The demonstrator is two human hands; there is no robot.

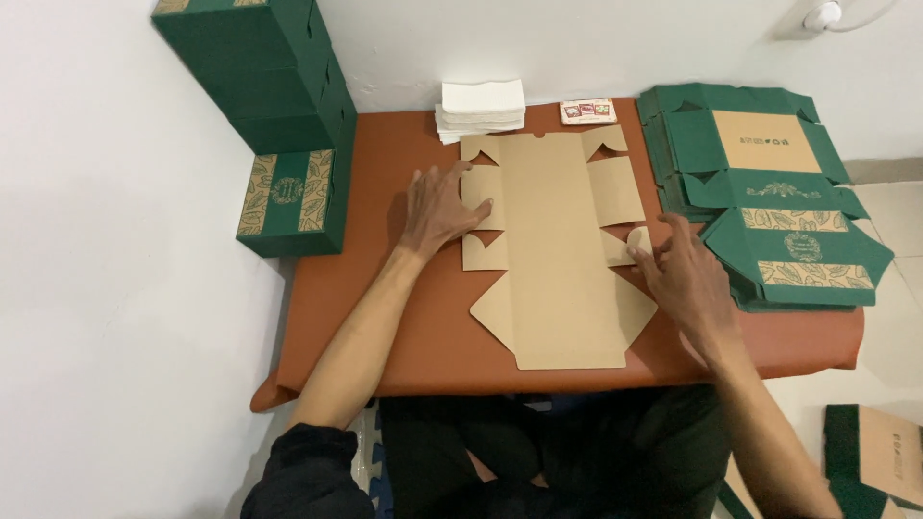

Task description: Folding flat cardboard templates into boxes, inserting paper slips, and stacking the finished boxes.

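Note:
A flat, unfolded cardboard box blank (558, 250) lies brown side up in the middle of the low orange-brown table (385, 317). My left hand (439, 205) rests with fingers spread on the blank's left side flaps. My right hand (678, 267) pinches a small flap on the blank's right edge, lifting it slightly.
A stack of flat green box blanks with leaf print (760, 192) lies at the table's right. Assembled green boxes (279, 115) are stacked at the left against the wall. White paper napkins (483, 108) and a small card packet (587, 111) sit at the back. Another blank (880, 461) lies on the floor, lower right.

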